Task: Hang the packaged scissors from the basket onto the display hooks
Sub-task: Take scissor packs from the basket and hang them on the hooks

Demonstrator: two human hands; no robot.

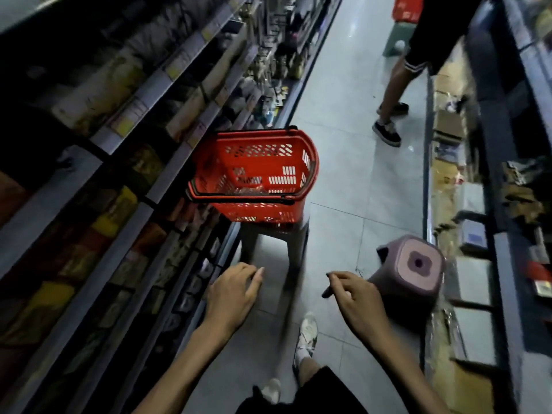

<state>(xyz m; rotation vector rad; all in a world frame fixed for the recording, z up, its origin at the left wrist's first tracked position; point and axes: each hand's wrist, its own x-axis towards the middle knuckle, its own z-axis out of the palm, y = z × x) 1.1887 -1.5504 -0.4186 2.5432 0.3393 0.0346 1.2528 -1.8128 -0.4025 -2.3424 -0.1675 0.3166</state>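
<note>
Progress is hard to gauge, since no packaged scissors show in either hand or on any hook. The red basket (254,134) stands on a grey stool (274,234) in the aisle, close against the left-hand shelving (125,127). It looks nearly empty. Something pale and glinting lies at its bottom, too blurred to tell whether it is a scissors pack.

The left hand (236,289) and right hand (355,300) hover side by side, short of the basket and lower in the view. The fingers of both are loosely bent and hold nothing.

Display hooks cannot be made out for certain. Hanging goods show dimly farther along the shelving, but the picture is dark and smeared.

If the glint is stock, I judge that the reach into the basket, the pick-up and the hanging are all left for that item.

A purple stool (415,264) stands at the right, and another person (418,40) stands farther up the aisle.
</note>
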